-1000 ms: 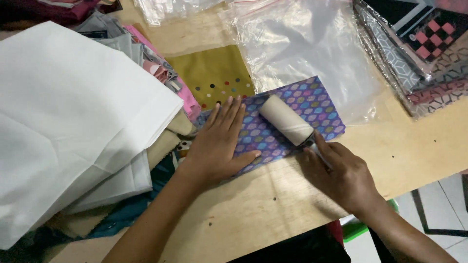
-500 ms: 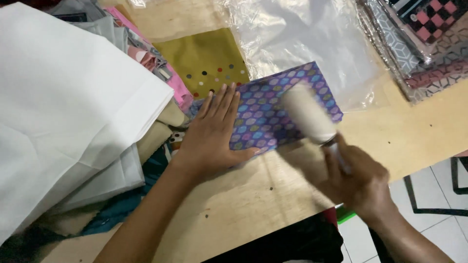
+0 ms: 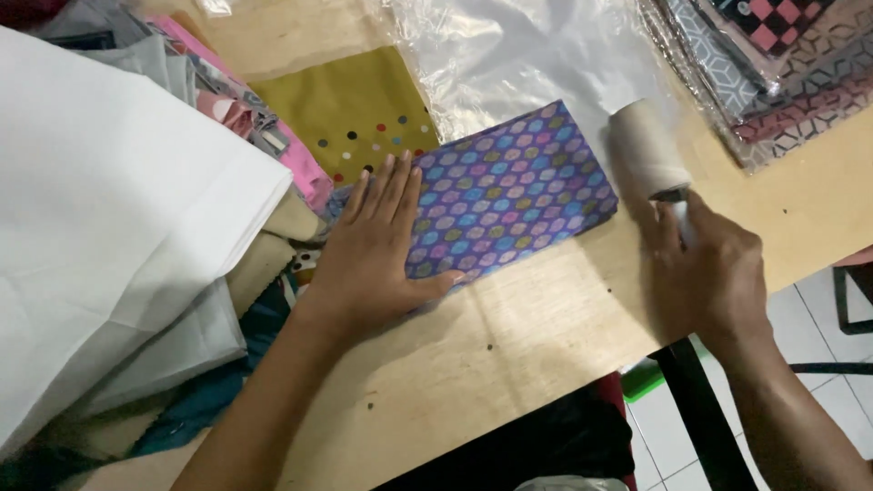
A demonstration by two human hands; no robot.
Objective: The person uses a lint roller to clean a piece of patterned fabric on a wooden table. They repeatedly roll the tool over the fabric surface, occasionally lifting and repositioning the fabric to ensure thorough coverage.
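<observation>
Two hands worked mid-frame: the left hand (image 3: 375,259) lay flat, fingers spread, pressing the purple patterned cloth (image 3: 514,186) onto the wooden table (image 3: 536,336). The right hand (image 3: 714,273) was wrapped around the handle of a lint roller (image 3: 647,150), just right of the cloth.

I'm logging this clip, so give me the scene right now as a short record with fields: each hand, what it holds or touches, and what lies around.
surface: wooden table
left hand: flat, palm down, pressing on the near left corner of the purple patterned cloth
right hand: gripping the handle of a lint roller
roller position: off the cloth, just past its right edge, over clear plastic bags
behind cloth: olive cloth with coloured dots
left side: stack of folded white fabric
top right: bagged patterned fabrics
</observation>
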